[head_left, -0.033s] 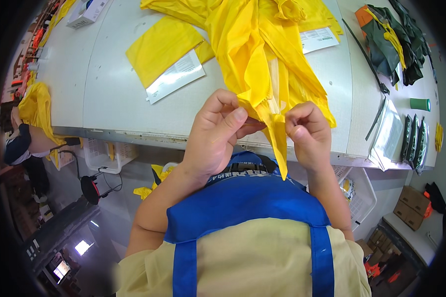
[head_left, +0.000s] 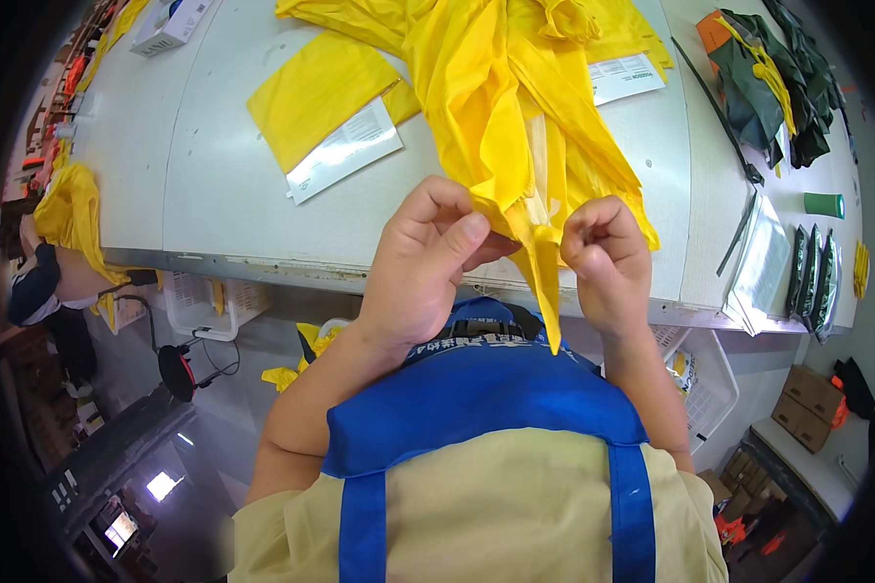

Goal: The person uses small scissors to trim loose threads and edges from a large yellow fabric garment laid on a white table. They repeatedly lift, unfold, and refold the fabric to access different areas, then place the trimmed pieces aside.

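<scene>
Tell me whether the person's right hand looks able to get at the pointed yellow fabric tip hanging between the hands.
Probably yes: the right hand is just to the right of the pointed yellow fabric tip, and nothing visible stands between them, though the hand is curled.

Yellow garment looks like smooth cloth, slightly shiny. Counter is smooth, edge strip metallic. Clear bags are glossy plastic; apron matt cloth; cartons matt cardboard.

Yellow garment on white table
</scene>
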The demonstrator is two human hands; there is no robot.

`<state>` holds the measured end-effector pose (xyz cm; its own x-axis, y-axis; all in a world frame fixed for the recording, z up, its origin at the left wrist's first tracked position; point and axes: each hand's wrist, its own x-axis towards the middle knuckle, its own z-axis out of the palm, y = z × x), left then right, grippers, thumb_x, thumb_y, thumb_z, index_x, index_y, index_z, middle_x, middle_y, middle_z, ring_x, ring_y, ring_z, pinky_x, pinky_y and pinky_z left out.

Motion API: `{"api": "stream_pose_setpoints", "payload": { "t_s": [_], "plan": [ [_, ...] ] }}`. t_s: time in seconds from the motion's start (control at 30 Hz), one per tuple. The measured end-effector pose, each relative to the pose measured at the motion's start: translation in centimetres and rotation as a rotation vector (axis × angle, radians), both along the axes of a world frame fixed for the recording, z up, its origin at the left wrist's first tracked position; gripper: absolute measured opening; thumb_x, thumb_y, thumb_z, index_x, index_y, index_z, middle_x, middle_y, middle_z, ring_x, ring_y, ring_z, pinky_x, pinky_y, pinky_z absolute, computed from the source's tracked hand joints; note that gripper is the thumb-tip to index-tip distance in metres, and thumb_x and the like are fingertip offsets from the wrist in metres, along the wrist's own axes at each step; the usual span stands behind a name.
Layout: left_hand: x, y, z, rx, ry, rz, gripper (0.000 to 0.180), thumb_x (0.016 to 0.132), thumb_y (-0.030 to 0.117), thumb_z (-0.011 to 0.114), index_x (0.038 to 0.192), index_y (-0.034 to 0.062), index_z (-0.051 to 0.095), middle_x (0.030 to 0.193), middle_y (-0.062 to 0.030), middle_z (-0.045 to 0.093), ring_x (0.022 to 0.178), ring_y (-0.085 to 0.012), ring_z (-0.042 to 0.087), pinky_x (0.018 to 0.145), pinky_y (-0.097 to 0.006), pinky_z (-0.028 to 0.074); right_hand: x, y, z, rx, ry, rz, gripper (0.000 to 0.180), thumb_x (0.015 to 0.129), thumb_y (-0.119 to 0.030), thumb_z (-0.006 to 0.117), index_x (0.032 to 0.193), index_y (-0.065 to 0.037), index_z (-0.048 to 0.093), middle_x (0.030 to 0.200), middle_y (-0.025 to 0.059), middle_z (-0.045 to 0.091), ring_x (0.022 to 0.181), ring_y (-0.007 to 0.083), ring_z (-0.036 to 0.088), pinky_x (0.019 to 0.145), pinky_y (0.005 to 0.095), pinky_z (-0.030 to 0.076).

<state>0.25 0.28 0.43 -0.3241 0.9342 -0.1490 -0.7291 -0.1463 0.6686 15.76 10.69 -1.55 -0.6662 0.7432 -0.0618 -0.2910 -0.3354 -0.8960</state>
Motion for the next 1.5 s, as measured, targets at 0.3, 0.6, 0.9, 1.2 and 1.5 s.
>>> {"api": "stream_pose_setpoints", "payload": {
  "t_s": [0.3, 0.6, 0.9, 1.2, 1.5],
  "plan": [
    [-0.4, 0.3, 0.8, -0.074, 0.372, -0.037, 0.013, 0.096, 0.013, 0.046, 0.087, 0.0035, 0.049, 0.096, -0.0136, 0.063, 0.094, -0.0197, 0.061, 0.085, -0.036, 0.049, -2.2, -0.5, 1.3, -0.072, -0.121, -0.159, 0.013, 0.08, 0.002, 0.061, 0.09, -0.004, 0.055, 0.073, -0.0042, 0.051, 0.059, -0.0003, 0.04, 0.055, 0.0144, 0.032],
    [-1.7, -0.9, -0.8, -0.355, 0.695, -0.224, 0.019, 0.09, 0.008, 0.054, 0.106, -0.0011, 0.059, 0.103, -0.0074, 0.063, 0.092, -0.0118, 0.057, 0.082, -0.025, 0.045, -1.0, -0.1, 2.2, -0.495, 0.069, -0.213, 0.009, 0.086, -0.008, 0.055, 0.094, -0.006, 0.056, 0.076, -0.0001, 0.057, 0.051, 0.005, 0.04, 0.047, 0.0175, 0.031],
    [0.1, 0.7, 0.8, -0.124, 0.942, -0.079, 0.02, 0.082, 0.007, 0.064, 0.101, 0.0005, 0.059, 0.097, -0.0078, 0.063, 0.085, -0.0126, 0.059, 0.076, -0.025, 0.047, -0.5, -0.8, 3.4, -0.453, 0.016, -0.118, 0.017, 0.09, -0.02, 0.05, 0.092, -0.004, 0.055, 0.072, 0.0055, 0.058, 0.045, 0.0088, 0.036, 0.046, 0.0233, 0.028],
    [1.0, 1.6, 0.8, 0.021, 1.389, 0.201, 0.015, 0.072, -0.002, 0.07, 0.084, 0.0009, 0.06, 0.077, -0.0078, 0.06, 0.062, -0.0128, 0.056, 0.052, -0.021, 0.045, -0.6, -1.9, 2.8, -0.384, -0.028, -0.099, 0.01, 0.086, -0.008, 0.055, 0.077, -0.007, 0.054, 0.055, 0.0009, 0.046, 0.045, 0.0084, 0.037, 0.047, 0.0225, 0.028],
    [0.4, 0.6, 1.8, 0.01, 1.248, 0.075, 0.008, 0.075, -0.005, 0.061, 0.077, 0.001, 0.057, 0.073, -0.0072, 0.057, 0.061, -0.0134, 0.054, 0.055, -0.022, 0.044, -0.8, -1.7, 3.0, -0.518, 0.054, -0.029, 0.007, 0.087, -0.013, 0.054, 0.085, -0.006, 0.056, 0.057, 0.0002, 0.047, 0.045, 0.0082, 0.035, 0.047, 0.0222, 0.028]
  ]
}}
